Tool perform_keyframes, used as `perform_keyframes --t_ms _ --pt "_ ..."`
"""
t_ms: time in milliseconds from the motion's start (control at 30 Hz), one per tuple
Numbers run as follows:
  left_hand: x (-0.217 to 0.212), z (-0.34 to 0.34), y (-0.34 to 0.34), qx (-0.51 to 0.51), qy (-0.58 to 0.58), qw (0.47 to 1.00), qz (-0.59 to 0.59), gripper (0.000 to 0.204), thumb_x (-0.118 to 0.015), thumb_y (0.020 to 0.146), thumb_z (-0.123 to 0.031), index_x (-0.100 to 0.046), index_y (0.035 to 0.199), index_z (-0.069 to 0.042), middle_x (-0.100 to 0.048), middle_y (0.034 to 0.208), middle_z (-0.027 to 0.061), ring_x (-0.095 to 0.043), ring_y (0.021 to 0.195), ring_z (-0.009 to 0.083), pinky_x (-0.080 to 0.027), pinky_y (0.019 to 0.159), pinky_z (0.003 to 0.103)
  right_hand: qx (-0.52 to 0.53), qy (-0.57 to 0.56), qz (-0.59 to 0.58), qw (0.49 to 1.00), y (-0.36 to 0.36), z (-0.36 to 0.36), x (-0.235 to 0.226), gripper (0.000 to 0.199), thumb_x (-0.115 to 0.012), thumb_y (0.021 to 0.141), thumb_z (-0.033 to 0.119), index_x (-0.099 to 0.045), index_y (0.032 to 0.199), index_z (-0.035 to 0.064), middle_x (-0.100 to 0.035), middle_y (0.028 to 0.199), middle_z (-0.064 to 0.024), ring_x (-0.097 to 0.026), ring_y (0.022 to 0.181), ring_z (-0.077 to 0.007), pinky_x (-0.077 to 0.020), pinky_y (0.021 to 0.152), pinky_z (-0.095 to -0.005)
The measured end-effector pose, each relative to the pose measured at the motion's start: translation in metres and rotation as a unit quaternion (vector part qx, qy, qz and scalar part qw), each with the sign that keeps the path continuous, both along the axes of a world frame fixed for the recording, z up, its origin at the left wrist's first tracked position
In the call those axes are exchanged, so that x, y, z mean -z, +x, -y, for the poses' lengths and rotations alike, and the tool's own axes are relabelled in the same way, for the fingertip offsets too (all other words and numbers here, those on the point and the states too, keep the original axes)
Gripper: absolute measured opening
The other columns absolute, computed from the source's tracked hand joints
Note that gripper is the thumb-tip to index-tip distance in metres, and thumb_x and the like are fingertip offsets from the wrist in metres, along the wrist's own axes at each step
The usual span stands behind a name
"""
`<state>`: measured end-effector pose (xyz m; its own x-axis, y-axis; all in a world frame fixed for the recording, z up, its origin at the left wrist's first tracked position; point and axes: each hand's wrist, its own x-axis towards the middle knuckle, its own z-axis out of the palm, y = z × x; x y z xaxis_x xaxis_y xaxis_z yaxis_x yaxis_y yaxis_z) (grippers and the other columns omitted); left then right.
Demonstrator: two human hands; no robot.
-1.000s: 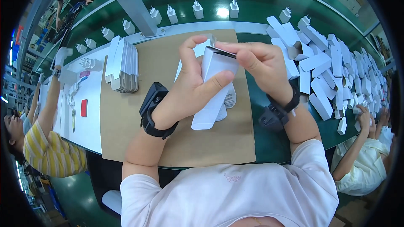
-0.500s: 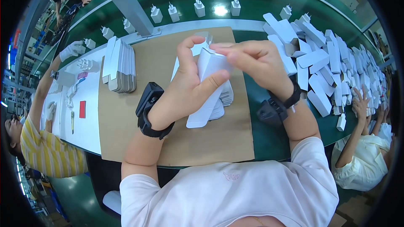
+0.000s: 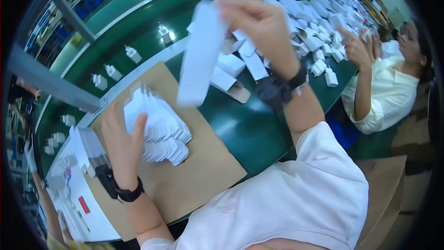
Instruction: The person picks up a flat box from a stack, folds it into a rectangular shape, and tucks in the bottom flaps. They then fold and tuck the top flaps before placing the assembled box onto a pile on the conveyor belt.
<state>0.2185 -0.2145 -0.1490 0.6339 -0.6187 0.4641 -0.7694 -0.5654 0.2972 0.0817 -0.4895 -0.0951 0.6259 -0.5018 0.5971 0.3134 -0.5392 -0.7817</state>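
Observation:
My right hand [image 3: 263, 30], somewhat smeared by motion, grips a long white box [image 3: 199, 60] by its upper end. The box hangs tilted above the table, in front of the heap of white boxes [image 3: 254, 65]. Spread fingers and a raised thumb show on my left hand [image 3: 121, 143], which holds nothing. Beside it a stack of flattened white cartons [image 3: 162, 127] lies fanned out on the brown cardboard sheet [image 3: 208, 176].
Another stack of flat cartons [image 3: 88, 146] stands left of my left hand. White plug adapters [image 3: 132, 54] sit spaced along the green conveyor [image 3: 152, 9]. A co-worker in a pale yellow top [image 3: 388, 83] handles boxes at right. A grey post [image 3: 51, 83] rises at left.
The view has turned to the right. My left hand has let go of the white box and opened; my right hand has carried the box up, away from the flattened cartons.

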Motion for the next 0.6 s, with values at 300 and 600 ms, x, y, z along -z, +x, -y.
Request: perform_keyframes --t_ms 300,600 --pt "-0.004 0.007 0.020 -0.110 0.073 0.960 -0.246 0.069 -0.073 0.066 -0.026 -0.043 0.118 0.009 -0.059 0.098 0.0259 -0.059 0.089 0.0355 -0.046 0.075 0.037 0.514 -0.286 -0.114 0.800 -0.124 0.220 0.006 0.027 -0.059 0.083 0.025 -0.064 0.102 0.0060 -0.066 0.085 -0.0043 -0.059 0.075 -0.0081 -0.0461 0.068 -0.0211" --pt "0.021 -0.045 0.047 -0.083 0.017 0.968 -0.236 0.041 -0.073 0.059 -0.018 -0.059 0.087 0.009 -0.061 0.071 0.0194 -0.060 0.065 0.0273 -0.046 0.059 0.032 -0.005 -0.208 -0.094 0.973 0.032 0.022 0.013 0.023 -0.062 0.080 0.021 -0.065 0.095 0.0036 -0.066 0.083 -0.0045 -0.057 0.068 -0.0092 -0.0446 0.061 -0.0224"
